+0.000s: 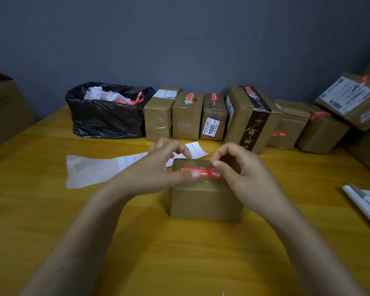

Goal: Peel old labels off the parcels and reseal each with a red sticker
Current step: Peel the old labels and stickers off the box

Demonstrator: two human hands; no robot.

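A small brown parcel [205, 199] stands on the yellow table in front of me. Across its top lies a red sticker [205, 172]. My left hand [158, 167] presses its thumb flat on the sticker's middle, while its arched fingers touch the parcel's far edge. My right hand [239, 169] has curled fingers, and its thumb and forefinger pinch the sticker's right end at the top of the parcel. The sticker's right tip is hidden under that thumb.
Several parcels [187, 116] line the wall, some with red stickers, some with white labels. A black rubbish bag [107, 120] holds crumpled paper. A white backing sheet [90, 169] lies at left, papers [367, 204] at right, and a big carton [4, 112] far left.
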